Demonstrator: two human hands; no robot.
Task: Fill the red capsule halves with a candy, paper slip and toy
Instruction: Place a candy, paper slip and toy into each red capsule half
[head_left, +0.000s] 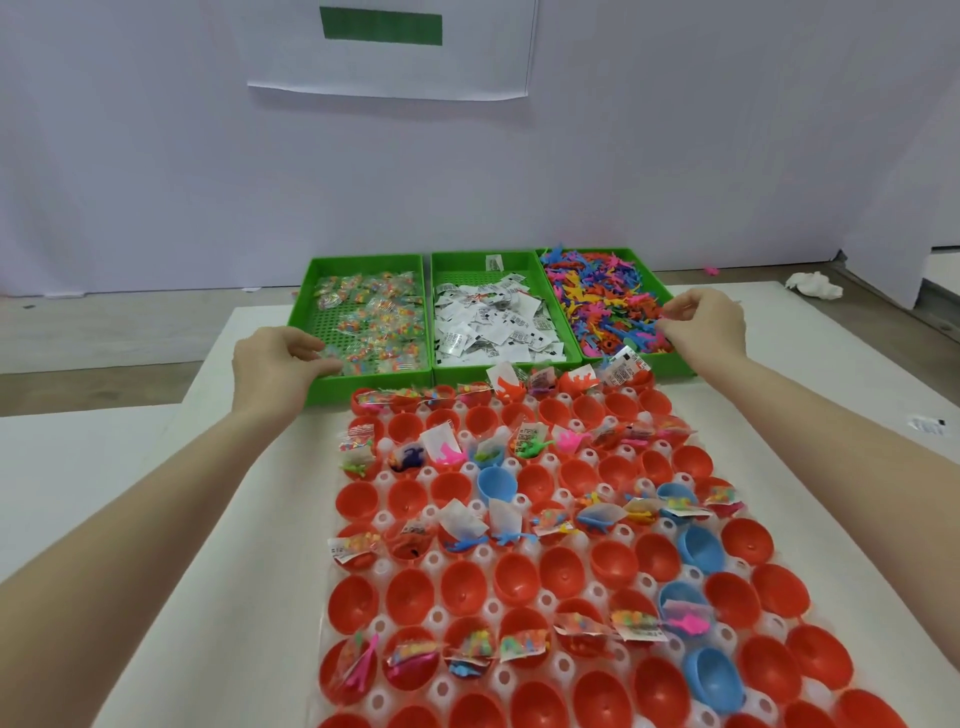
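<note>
Both hands at the green bins beyond the tray (332, 571) of red capsule halves (566, 571): left hand (283, 358) curled into the candy packets (371, 319), right hand (709, 325) pinching among the toys (605, 296), a catch in either impossible to confirm. Likely snags: tangled toys lifting in a clump, slippery packets sliding free, or items dropped into blue halves (496, 483). Paper slips (496, 327) untouched between the hands; empty red halves nearer the body.

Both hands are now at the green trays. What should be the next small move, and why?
Probably lift both hands back to the capsule tray and drop the pieces into an empty red half. The left hand is on the candy packets, the right hand pinches at the toys, and many red halves are empty.
</note>
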